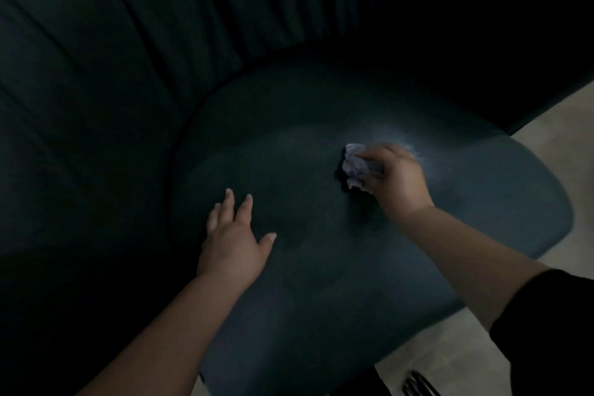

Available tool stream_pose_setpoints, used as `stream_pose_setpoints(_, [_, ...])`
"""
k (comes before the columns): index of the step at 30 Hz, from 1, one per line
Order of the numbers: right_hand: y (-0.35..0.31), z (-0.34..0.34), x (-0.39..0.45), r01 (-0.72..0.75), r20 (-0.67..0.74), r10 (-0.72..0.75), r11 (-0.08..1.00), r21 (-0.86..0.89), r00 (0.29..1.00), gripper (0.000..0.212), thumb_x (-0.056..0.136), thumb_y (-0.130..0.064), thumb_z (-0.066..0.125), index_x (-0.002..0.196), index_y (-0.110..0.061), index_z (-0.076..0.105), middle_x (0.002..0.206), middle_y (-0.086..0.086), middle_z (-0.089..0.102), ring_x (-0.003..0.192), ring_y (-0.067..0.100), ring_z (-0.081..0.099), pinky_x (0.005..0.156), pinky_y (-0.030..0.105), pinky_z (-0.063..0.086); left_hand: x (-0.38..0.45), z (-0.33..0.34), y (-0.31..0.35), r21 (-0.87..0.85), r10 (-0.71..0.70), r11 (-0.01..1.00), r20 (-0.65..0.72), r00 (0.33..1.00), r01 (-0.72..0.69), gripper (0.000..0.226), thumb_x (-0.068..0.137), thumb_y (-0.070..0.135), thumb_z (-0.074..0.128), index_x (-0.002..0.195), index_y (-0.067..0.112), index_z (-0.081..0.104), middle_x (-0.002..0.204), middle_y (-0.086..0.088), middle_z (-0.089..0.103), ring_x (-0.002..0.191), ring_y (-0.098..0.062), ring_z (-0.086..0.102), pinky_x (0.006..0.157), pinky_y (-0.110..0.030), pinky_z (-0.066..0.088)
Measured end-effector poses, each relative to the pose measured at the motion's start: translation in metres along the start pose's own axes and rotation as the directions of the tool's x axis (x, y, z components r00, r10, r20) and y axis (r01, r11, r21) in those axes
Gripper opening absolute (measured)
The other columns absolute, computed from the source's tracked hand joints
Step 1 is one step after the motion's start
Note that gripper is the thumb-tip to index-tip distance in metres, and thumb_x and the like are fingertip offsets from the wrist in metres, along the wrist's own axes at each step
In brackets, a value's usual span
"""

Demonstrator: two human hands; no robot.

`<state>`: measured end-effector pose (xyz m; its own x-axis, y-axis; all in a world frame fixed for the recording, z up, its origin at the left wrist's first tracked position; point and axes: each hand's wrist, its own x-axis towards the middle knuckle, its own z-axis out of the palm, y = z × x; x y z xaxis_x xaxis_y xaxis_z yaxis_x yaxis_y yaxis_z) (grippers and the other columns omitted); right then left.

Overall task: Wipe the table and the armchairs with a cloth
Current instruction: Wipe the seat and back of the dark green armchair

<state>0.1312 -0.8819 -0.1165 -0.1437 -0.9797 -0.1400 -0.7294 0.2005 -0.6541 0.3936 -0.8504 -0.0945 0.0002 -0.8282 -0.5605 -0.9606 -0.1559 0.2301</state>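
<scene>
Cloth on the armchair seat, right of centre.

The right hand (pixel 397 177) has its fingers curled round a crumpled pale cloth (pixel 355 167) and holds it down on the dark teal seat (pixel 321 267) of the armchair (pixel 112 90). The left hand (pixel 233 241), lower centre of the frame, lies flat on the seat with straight, spread fingers, holding nothing. The pleated backrest fills the upper left; pale floor (pixel 553 125) shows at the right edge.

1. No text, label, brand, number or sign can be read anywhere in the head view.
2. The armchair (pixel 321 106), which fills most of the view, shows plain dark upholstery with no marking.
</scene>
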Motion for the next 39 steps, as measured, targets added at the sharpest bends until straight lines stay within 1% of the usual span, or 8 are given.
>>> stream_pose_setpoints(4, [-0.041,-0.018,-0.015,-0.053,-0.024,0.059,0.979,0.195,0.998,0.035,0.077,0.002,0.070,0.109,-0.010,0.068,0.105,0.004,0.050,0.087,-0.002,0.051,0.077,-0.004,0.031,-0.017,-0.029,0.007,0.009,0.010,1.000,-0.003,1.000,-0.010,0.074,0.091,0.049,0.051,0.151,0.027,0.013,0.159,0.002,-0.010,0.145,-0.023,-0.004,0.115,-0.036,0.016])
stream_pose_setpoints(7, [-0.075,-0.046,-0.029,-0.096,-0.039,0.115,0.941,0.325,0.993,0.030,0.083,0.001,0.066,0.110,-0.012,0.067,0.103,0.002,0.043,0.085,-0.018,0.050,0.071,-0.008,0.033,-0.040,-0.065,0.017,-0.006,0.037,0.999,-0.042,0.998,-0.037,0.070,0.092,0.046,0.051,0.150,0.026,0.017,0.159,0.001,-0.007,0.145,-0.022,-0.003,0.115,-0.036,0.016])
stream_pose_setpoints(10, [-0.102,-0.074,-0.040,-0.121,-0.017,0.135,0.932,0.342,0.991,0.024,0.084,-0.005,0.067,0.106,-0.016,0.067,0.103,0.001,0.042,0.084,-0.009,0.050,0.068,-0.007,0.034,-0.063,-0.101,0.028,0.008,0.068,0.998,-0.064,0.996,-0.068,0.068,0.093,0.045,0.050,0.150,0.027,0.017,0.159,0.002,-0.006,0.145,-0.020,-0.003,0.115,-0.038,0.016])
stream_pose_setpoints(14, [-0.137,-0.111,-0.048,-0.115,-0.010,0.130,0.908,0.404,0.991,0.025,0.081,-0.005,0.070,0.096,-0.024,0.065,0.104,0.000,0.043,0.081,-0.013,0.051,0.063,-0.007,0.036,-0.089,-0.143,0.043,0.062,0.099,0.994,-0.067,0.993,-0.095,0.068,0.094,0.045,0.048,0.151,0.026,0.016,0.159,0.002,-0.001,0.145,-0.022,0.002,0.115,-0.038,0.018])
stream_pose_setpoints(20, [-0.174,-0.153,-0.052,-0.137,0.009,0.142,0.933,0.333,0.990,0.031,0.078,-0.019,0.074,0.107,-0.026,0.064,0.107,-0.003,0.047,0.083,-0.005,0.050,0.067,-0.007,0.033,-0.125,-0.188,0.059,0.145,0.120,0.983,-0.033,0.992,-0.114,0.064,0.096,0.041,0.046,0.150,0.022,0.019,0.157,-0.002,0.018,0.141,-0.022,0.017,0.113,-0.038,0.025])
stream_pose_setpoints(29, [-0.213,-0.176,-0.073,-0.160,0.022,0.164,0.913,0.375,0.986,0.031,0.080,-0.022,0.073,0.109,-0.026,0.064,0.106,-0.008,0.054,0.088,-0.001,0.053,0.066,0.001,0.039,-0.155,-0.245,0.057,0.238,0.250,0.946,-0.098,0.963,-0.221,0.054,0.097,0.040,0.043,0.146,0.023,0.030,0.146,0.003,0.038,0.131,-0.019,0.032,0.105,-0.032,0.034])
stream_pose_setpoints(36, [-0.260,-0.142,-0.081,-0.186,0.000,0.205,0.887,0.423,0.979,0.028,0.084,-0.019,0.068,0.107,-0.033,0.060,0.107,-0.012,0.053,0.090,-0.004,0.053,0.067,0.002,0.040,-0.147,-0.279,0.013,0.288,0.450,0.874,-0.178,0.875,-0.391,0.043,0.096,0.037,0.046,0.137,0.024,0.046,0.132,0.006,0.051,0.120,-0.015,0.040,0.096,-0.028,0.040])
stream_pose_setpoints(39, [-0.285,-0.123,-0.085,-0.194,-0.036,0.236,0.869,0.456,0.971,0.030,0.086,-0.012,0.063,0.105,-0.035,0.060,0.107,-0.009,0.050,0.089,-0.013,0.051,0.068,-0.003,0.037,-0.137,-0.296,-0.014,0.309,0.542,0.823,-0.176,0.822,-0.477,0.038,0.095,0.036,0.048,0.131,0.024,0.052,0.123,0.006,0.056,0.113,-0.016,0.043,0.092,-0.028,0.041])
